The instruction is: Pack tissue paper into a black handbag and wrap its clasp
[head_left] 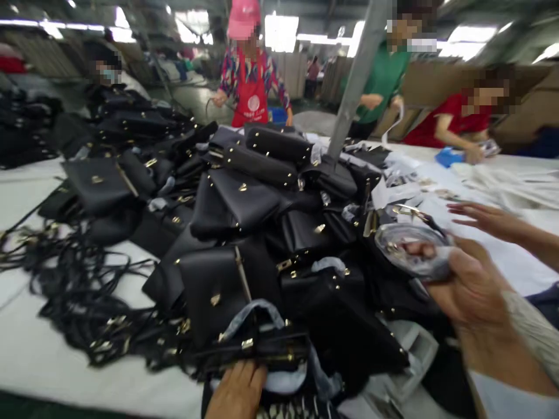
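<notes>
Fingers first — the left hand (pixel 238 391) lies flat on the nearest black handbag (pixel 257 343) at the near edge of the table (pixel 52 355), pressing down on it rather than closing round anything. Just right of it, the right hand (pixel 463 285) is clenched on a clear plastic wrapper (pixel 413 247) with gold hardware showing inside, held up over the right side of the pile. Beyond that hand, another person's open hand (pixel 484 220) stretches in from the right edge, fingers spread, touching nothing. Handbags (pixel 244 203) heap up across the middle of the table — black flaps, gold studs and clasps. Loose black straps (pixel 82 291) tangle towards the left edge. Farther back, a grey pole (pixel 356 81) rises from the pile, and at the far edge stand a person in a red apron (pixel 251 93) and another in a green top (pixel 384 78).
</notes>
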The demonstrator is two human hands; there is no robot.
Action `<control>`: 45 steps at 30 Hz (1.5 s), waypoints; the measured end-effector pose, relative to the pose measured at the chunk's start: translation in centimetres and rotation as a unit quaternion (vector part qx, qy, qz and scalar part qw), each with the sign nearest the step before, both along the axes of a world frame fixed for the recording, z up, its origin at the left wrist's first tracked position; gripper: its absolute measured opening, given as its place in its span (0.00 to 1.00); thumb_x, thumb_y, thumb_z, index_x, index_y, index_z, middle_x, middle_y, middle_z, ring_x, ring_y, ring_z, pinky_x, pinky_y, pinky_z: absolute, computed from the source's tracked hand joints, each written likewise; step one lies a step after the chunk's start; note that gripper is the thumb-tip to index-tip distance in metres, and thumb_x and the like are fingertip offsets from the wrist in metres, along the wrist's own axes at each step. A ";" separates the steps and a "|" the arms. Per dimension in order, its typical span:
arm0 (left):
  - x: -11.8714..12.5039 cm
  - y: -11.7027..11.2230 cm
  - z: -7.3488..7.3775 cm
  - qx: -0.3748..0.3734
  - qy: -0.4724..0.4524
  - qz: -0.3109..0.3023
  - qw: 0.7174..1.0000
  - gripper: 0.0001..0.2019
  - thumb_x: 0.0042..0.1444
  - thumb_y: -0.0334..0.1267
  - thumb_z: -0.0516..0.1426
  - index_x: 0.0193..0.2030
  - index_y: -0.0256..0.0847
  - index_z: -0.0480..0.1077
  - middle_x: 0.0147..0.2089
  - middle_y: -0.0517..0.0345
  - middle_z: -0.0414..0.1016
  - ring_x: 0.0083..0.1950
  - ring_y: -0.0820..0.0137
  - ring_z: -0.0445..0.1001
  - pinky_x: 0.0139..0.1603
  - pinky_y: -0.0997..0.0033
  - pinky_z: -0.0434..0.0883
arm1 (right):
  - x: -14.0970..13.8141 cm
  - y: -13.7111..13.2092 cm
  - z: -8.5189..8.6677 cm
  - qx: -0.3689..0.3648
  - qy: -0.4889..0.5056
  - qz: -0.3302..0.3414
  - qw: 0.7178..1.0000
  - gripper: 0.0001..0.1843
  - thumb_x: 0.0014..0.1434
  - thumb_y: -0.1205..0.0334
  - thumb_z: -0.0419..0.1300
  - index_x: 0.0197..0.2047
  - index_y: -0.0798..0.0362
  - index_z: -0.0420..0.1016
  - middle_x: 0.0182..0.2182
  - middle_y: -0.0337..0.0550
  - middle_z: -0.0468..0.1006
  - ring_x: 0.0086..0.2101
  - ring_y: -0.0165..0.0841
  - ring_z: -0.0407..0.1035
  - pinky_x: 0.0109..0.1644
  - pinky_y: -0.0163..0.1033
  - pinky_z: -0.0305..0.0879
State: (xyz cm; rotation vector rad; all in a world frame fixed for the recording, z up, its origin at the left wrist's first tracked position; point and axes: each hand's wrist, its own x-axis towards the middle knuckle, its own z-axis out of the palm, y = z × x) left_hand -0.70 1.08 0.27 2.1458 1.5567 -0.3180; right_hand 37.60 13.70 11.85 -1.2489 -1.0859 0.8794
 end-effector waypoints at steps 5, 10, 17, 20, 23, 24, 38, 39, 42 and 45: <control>-1.6 -1.9 0.7 -0.056 -0.018 -0.011 0.998 0.14 0.55 0.32 0.55 0.49 0.45 0.70 0.55 0.52 0.69 0.58 0.56 0.64 0.57 0.55 0.64 | -7.6 -8.9 0.4 -0.119 0.095 0.444 0.883 0.21 0.51 0.39 0.61 0.30 0.50 0.73 0.29 0.46 0.73 0.33 0.41 0.67 0.38 0.45 0.65; -2.2 -2.3 0.9 -0.010 -0.051 -0.057 0.997 0.10 0.58 0.33 0.52 0.44 0.46 0.71 0.47 0.57 0.74 0.51 0.61 0.67 0.51 0.61 0.64 | -16.3 -9.6 -2.5 -0.218 -0.024 0.539 0.814 0.22 0.54 0.42 0.60 0.32 0.55 0.71 0.29 0.40 0.70 0.30 0.30 0.61 0.35 0.35 0.58; -4.1 -5.2 -0.4 0.090 -0.063 -0.136 0.985 0.10 0.65 0.34 0.48 0.44 0.49 0.68 0.42 0.61 0.73 0.42 0.67 0.69 0.40 0.65 0.60 | -20.9 -8.0 -8.9 -0.216 -0.109 0.326 0.914 0.15 0.52 0.50 0.60 0.29 0.53 0.64 0.25 0.34 0.63 0.27 0.27 0.56 0.30 0.32 0.55; -4.4 -5.8 -0.2 0.075 -0.079 -0.155 0.982 0.10 0.65 0.34 0.47 0.43 0.50 0.68 0.42 0.62 0.73 0.43 0.67 0.69 0.42 0.65 0.60 | -21.1 -8.3 -9.2 -0.219 -0.111 0.297 0.923 0.15 0.54 0.50 0.57 0.30 0.53 0.63 0.25 0.33 0.64 0.27 0.28 0.57 0.31 0.32 0.57; -3.9 -6.2 0.2 0.030 -0.073 -0.112 0.990 0.12 0.62 0.32 0.50 0.50 0.47 0.67 0.44 0.58 0.74 0.46 0.64 0.70 0.46 0.63 0.62 | -21.1 -8.6 -8.8 -0.215 -0.128 0.263 0.932 0.14 0.56 0.50 0.55 0.32 0.53 0.64 0.27 0.36 0.67 0.30 0.30 0.61 0.33 0.34 0.59; -3.6 -6.3 0.4 0.021 -0.061 -0.082 0.995 0.14 0.60 0.30 0.51 0.52 0.44 0.67 0.45 0.56 0.74 0.46 0.63 0.70 0.47 0.62 0.62 | -21.2 -8.6 -8.7 -0.214 -0.134 0.254 0.934 0.14 0.56 0.50 0.55 0.32 0.53 0.65 0.28 0.37 0.68 0.31 0.31 0.61 0.34 0.35 0.59; -2.7 -8.6 -1.3 0.160 -0.058 -0.023 0.985 0.07 0.61 0.38 0.53 0.37 0.46 0.72 0.69 0.55 0.56 0.70 0.50 0.50 0.64 0.41 0.52 | -21.3 -10.1 -9.0 -0.184 -0.187 0.199 0.944 0.16 0.61 0.47 0.51 0.32 0.51 0.62 0.28 0.37 0.65 0.31 0.33 0.60 0.36 0.37 0.59; -2.6 -8.7 -1.4 0.163 -0.052 -0.009 0.985 0.06 0.60 0.39 0.54 0.37 0.46 0.72 0.70 0.54 0.56 0.70 0.50 0.49 0.65 0.41 0.52 | -21.3 -10.2 -8.9 -0.187 -0.175 0.198 0.946 0.16 0.61 0.46 0.51 0.32 0.51 0.62 0.28 0.37 0.65 0.31 0.33 0.60 0.36 0.37 0.59; -2.4 -8.7 -1.0 0.141 -0.065 0.028 0.987 0.14 0.52 0.39 0.61 0.46 0.43 0.71 0.66 0.46 0.62 0.66 0.52 0.58 0.64 0.45 0.55 | -21.0 -10.5 -8.9 -0.202 -0.122 0.189 0.953 0.18 0.60 0.44 0.53 0.33 0.51 0.64 0.29 0.37 0.67 0.31 0.33 0.62 0.36 0.36 0.61; -2.6 -8.3 0.0 0.120 -0.095 0.057 0.987 0.35 0.43 0.40 0.66 0.60 0.38 0.63 0.63 0.43 0.65 0.61 0.52 0.62 0.63 0.49 0.57 | -20.1 -10.4 -9.1 -0.225 -0.027 0.148 0.963 0.18 0.59 0.44 0.56 0.38 0.51 0.68 0.32 0.39 0.73 0.34 0.34 0.67 0.39 0.38 0.65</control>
